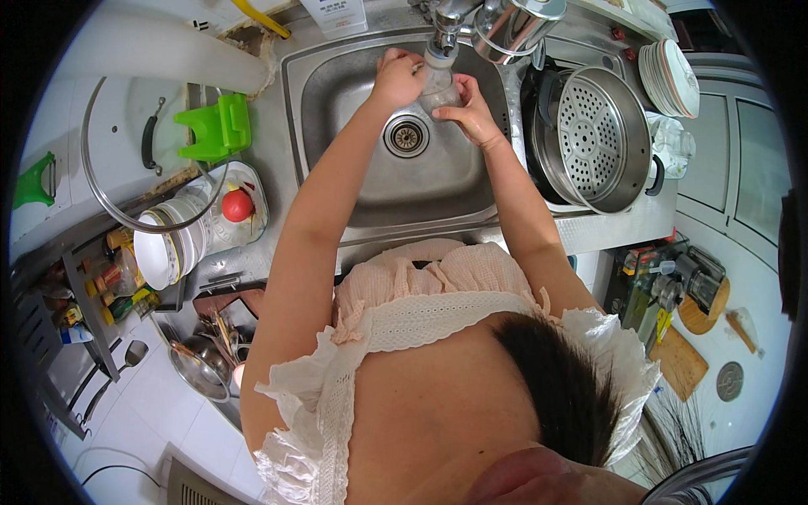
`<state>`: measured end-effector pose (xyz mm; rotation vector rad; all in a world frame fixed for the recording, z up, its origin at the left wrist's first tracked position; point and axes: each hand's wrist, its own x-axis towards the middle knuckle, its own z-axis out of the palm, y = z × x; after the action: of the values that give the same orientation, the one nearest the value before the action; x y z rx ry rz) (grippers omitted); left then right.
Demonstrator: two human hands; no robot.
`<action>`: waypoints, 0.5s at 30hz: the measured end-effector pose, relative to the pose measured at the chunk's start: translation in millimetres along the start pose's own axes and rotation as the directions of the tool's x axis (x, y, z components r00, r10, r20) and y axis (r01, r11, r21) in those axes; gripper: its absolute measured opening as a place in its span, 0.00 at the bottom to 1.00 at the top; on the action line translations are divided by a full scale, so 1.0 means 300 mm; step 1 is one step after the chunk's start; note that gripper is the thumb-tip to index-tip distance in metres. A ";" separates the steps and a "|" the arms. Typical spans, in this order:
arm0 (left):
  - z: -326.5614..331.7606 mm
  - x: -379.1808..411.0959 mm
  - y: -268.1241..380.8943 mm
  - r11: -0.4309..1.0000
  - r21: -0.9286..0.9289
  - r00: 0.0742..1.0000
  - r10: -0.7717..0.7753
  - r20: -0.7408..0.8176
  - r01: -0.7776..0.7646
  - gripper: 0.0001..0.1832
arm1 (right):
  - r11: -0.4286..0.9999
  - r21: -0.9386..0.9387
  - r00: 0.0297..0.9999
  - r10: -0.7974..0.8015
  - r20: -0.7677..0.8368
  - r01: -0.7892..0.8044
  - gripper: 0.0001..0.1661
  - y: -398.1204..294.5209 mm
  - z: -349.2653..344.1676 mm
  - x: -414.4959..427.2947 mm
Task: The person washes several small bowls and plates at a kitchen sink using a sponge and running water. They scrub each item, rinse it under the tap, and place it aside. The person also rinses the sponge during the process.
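Over the back of a stainless steel sink [416, 196], a clear bottle or jar [438, 95] is under the faucet [447, 28]. My right hand [468, 110] grips its lower right side, thumb in front. On its upper left is my left hand [399, 77], fingers bent near the neck; a small dark thing shows at the fingertips, too small to name. A pale ring, perhaps the bottle's rim or the faucet's outlet, sits at the top. Below the hands lies the round drain strainer [406, 136]. Whether water is running cannot be told.
Right of the sink stand a steamer pot with a perforated plate [590, 139] and stacked plates [669, 79]. A metal water filter [514, 28] hangs beside the faucet. To the left are a green plastic holder [218, 129], a glass lid [95, 158], bowls [158, 252] and a red round item [237, 206].
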<state>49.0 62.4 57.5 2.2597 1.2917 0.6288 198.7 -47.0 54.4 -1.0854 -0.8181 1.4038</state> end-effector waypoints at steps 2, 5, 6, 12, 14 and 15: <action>-0.059 0.001 0.085 0.977 -0.159 0.961 -0.098 0.257 0.142 0.26 | 0.993 0.104 0.999 0.054 0.006 -0.054 0.42 -0.014 -0.007 -0.015; -0.075 0.014 0.079 0.979 -0.131 0.888 -0.080 0.454 0.155 0.23 | 0.992 0.096 0.994 0.072 0.080 -0.080 0.40 -0.037 0.005 -0.013; -0.081 0.020 0.083 0.989 -0.091 0.868 -0.054 0.493 0.113 0.22 | 0.995 0.066 0.992 0.070 0.106 -0.077 0.40 -0.040 0.003 -0.011; -0.083 0.031 0.137 0.957 -0.142 0.912 -0.189 0.365 0.255 0.22 | 0.966 0.228 0.992 0.113 0.051 -0.122 0.36 -0.098 0.008 -0.028; -0.083 0.020 0.163 0.943 -0.212 0.938 -0.190 0.290 0.256 0.20 | 0.912 0.393 0.990 0.140 -0.021 -0.120 0.32 -0.091 0.014 -0.027; -0.079 0.020 0.175 0.933 -0.251 0.948 -0.192 0.252 0.256 0.18 | 0.876 0.468 0.986 0.157 -0.056 -0.113 0.30 -0.082 0.020 -0.028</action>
<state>72.7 47.8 108.2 1.8582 1.2396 0.4286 201.1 -51.3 80.6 -0.8340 -0.3115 1.5526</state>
